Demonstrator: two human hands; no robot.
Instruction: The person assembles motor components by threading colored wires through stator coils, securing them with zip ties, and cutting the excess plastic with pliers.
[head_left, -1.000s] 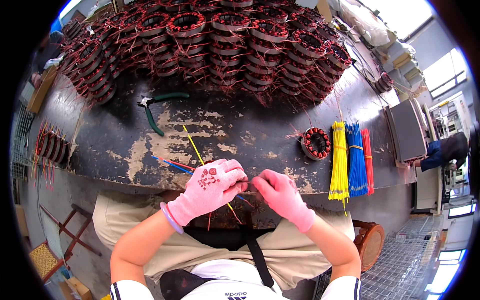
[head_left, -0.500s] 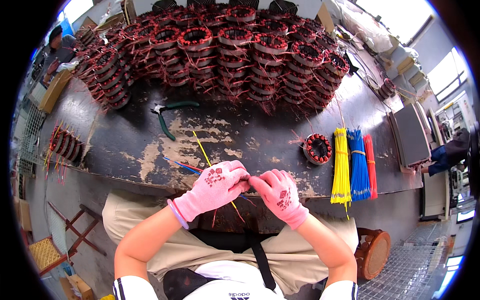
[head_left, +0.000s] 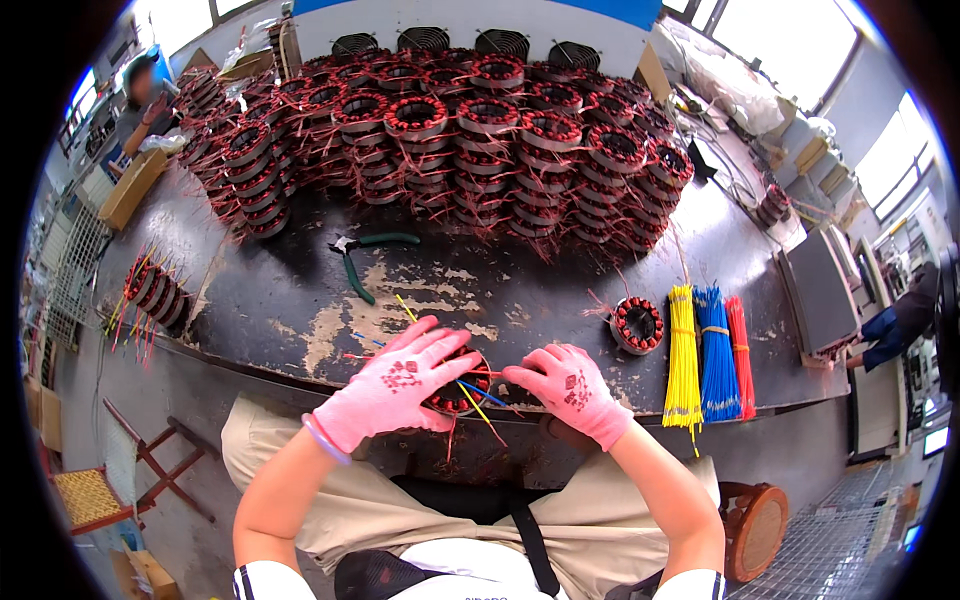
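Note:
At the table's near edge is a wound motor stator (head_left: pixel 457 399) with red coils, partly covered by my left hand (head_left: pixel 398 385). My left fingers stretch over its far side and the thumb lies along its near side, gripping it. Yellow, blue and red lead wires cross the stator and stick out beyond my hand on both sides. To the right, my right hand (head_left: pixel 568 392) pinches the end of a red wire (head_left: pixel 484 373) between thumb and forefinger. Both hands wear pink gloves. My left hand hides much of the stator.
Stacked stators (head_left: pixel 490 150) fill the table's back. Green-handled cutters (head_left: pixel 358 262) lie left of centre. A single stator (head_left: pixel 637 325) sits right, beside bundles of yellow (head_left: pixel 683 360), blue (head_left: pixel 716 350) and red wires (head_left: pixel 740 355). A row of stators (head_left: pixel 157 292) lies far left. A person (head_left: pixel 145 110) is at the back left.
My hands have moved apart. My left hand has spread over the stator, which now shows, and my right hand has drawn right with a red wire. The view has tilted up slightly.

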